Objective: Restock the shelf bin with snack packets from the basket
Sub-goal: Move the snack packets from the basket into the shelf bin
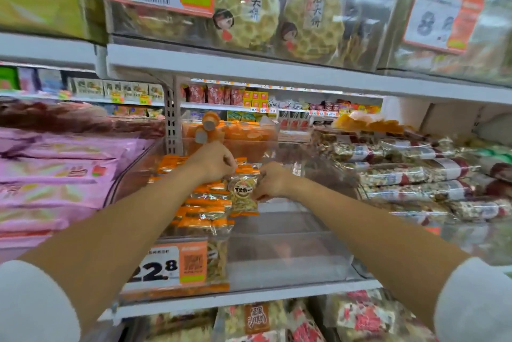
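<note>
The shelf carries a clear shelf bin that tilts down toward us. That slope is the first hazard, because anything set loosely on the bare floor of the bin can slide to the front wall. The row of packets fills only the left side, overlapping like tiles from the back down to the price tag. The right half of the bin is bare, so nothing braces the row on that side. If we nudge it while seating a new piece, we think the orange-edged bags could fan out or topple sideways into the gap.

The basket is out of view, so we can't say how much stock is left.

The upright packet stands at the right edge of the row, near the middle of the bin. It touches the stacked bags and is held between both hands. The left grip is curled at its top left corner and seems to pinch the seal. The right grip is clenched on its right edge.

The film looks slick and crinkly. If we let go before the bag leans firmly on its neighbours, it will likely fall flat or slip forward. Squeezing harder could crush the contents. Our forearms also pass close over the front bags and could drag them loose.
</note>
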A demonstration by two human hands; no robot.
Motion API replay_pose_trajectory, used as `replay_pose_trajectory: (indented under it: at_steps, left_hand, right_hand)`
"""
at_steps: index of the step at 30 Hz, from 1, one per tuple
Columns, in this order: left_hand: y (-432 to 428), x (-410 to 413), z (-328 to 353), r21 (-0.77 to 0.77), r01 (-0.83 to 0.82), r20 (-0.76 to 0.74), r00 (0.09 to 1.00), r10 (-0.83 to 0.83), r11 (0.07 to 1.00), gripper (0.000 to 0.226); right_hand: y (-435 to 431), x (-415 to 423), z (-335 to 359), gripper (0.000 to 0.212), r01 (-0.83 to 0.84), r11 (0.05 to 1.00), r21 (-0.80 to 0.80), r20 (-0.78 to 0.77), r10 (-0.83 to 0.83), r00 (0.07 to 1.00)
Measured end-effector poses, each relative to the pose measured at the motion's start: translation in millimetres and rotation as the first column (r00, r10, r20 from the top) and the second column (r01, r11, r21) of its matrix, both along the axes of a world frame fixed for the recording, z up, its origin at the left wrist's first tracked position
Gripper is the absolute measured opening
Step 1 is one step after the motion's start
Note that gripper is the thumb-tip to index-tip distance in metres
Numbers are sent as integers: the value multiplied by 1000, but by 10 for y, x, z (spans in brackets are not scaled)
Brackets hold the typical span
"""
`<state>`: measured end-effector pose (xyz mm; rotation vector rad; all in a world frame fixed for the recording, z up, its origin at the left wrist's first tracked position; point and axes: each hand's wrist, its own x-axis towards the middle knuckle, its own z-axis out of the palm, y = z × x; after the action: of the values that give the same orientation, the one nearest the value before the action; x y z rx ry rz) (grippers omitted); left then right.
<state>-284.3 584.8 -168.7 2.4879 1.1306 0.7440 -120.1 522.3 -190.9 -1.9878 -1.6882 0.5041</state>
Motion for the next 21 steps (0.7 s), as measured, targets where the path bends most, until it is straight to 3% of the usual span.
replay_pose_trajectory:
  at_steps: [3,9,17,21]
  left_hand:
    - [70,-52,-93,27,-39,-14,999,40,999,9]
    - [69,-29,-92,32,-68,12,998,68,997,8]
    - [15,-17,-82,6,-99,45,994,99,995,13]
    - [-35,-49,-12,1,-114,36,993,114,994,22]
  right_hand:
    - [52,-35,-108,22,-7,998,-62,-30,5,1000]
    - [64,-73,-163,28,37,995,-92,-164,-52,985]
    - [-5,-68,-192,18,37,990,-136,-316,-78,945]
    - [-82,-63,-101,19,90,986,-140,-222,-120,968]
